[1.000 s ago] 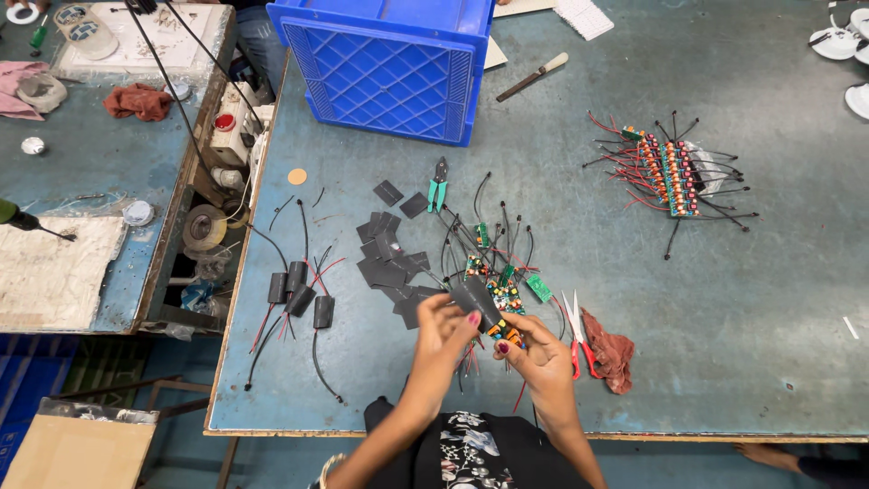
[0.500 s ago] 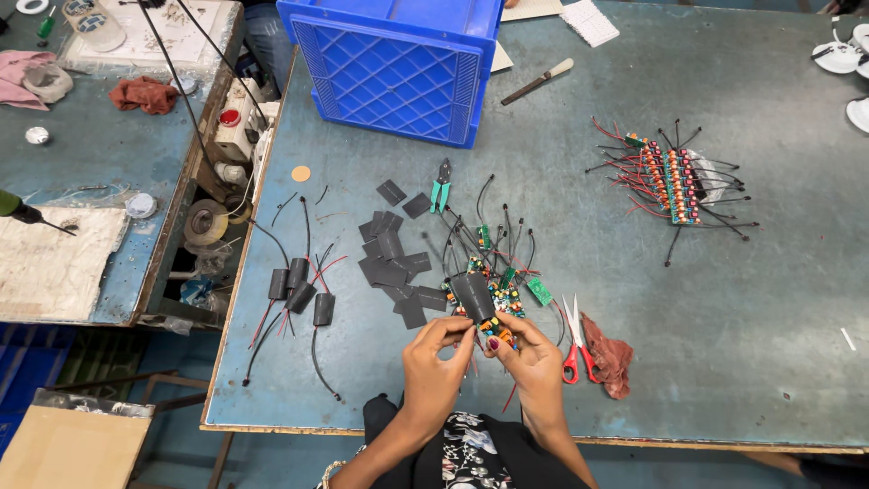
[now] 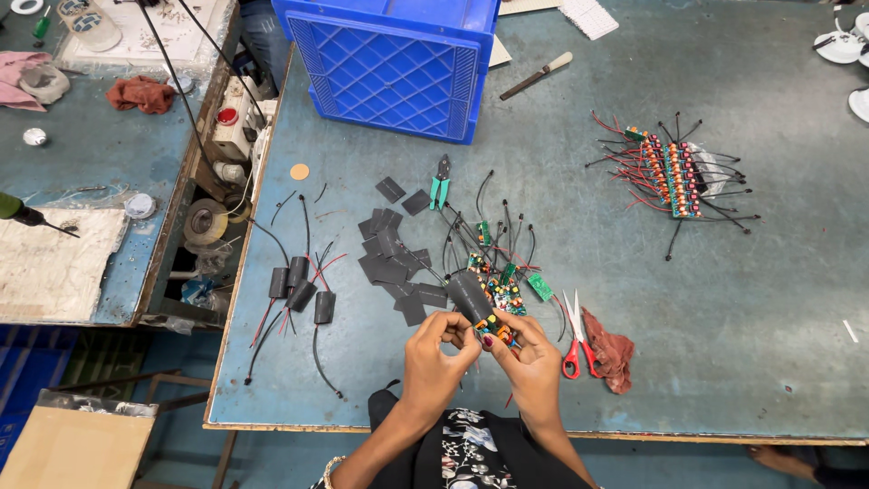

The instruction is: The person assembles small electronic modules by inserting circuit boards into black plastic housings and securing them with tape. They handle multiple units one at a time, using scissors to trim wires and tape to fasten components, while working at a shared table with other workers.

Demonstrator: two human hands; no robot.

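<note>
My left hand and my right hand meet near the table's front edge, both gripping one small circuit board with coloured parts, half covered by a black sleeve. Just beyond my fingers lies a heap of bare green circuit boards with black wires. Left of that heap lie several flat black sleeve pieces. Further left sit finished black-sleeved units with red and black leads.
Red-handled scissors and a red rag lie right of my hands. Green-handled pliers rest before a blue plastic crate. A row of wired boards lies at the right. A cluttered second bench stands to the left.
My hands have drawn slightly nearer the table's front edge with the board. The black sleeve still covers part of the board.
</note>
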